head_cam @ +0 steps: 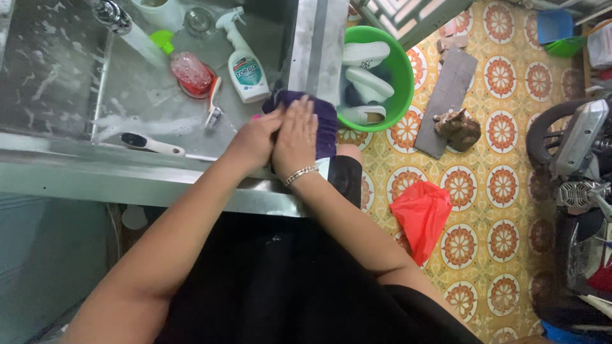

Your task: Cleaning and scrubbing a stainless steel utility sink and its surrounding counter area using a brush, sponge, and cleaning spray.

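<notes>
A dark purple cloth-like item [322, 121] lies bunched over the right corner of a steel sink [146, 175]. My right hand [295, 137], with a bracelet at the wrist, presses flat on top of it, fingers together. My left hand [255, 137] sits right beside it, gripping the purple item's left edge. Whether something is wrapped inside the purple item is hidden.
In the sink lie a white spray bottle [245, 64], a pink bottle [190, 70], two brushes [153, 145] and a running tap [113, 16]. A green basin [400, 70] holding white shoes stands on the patterned floor, with a red bag [421, 213] and a motorbike [577, 165] to the right.
</notes>
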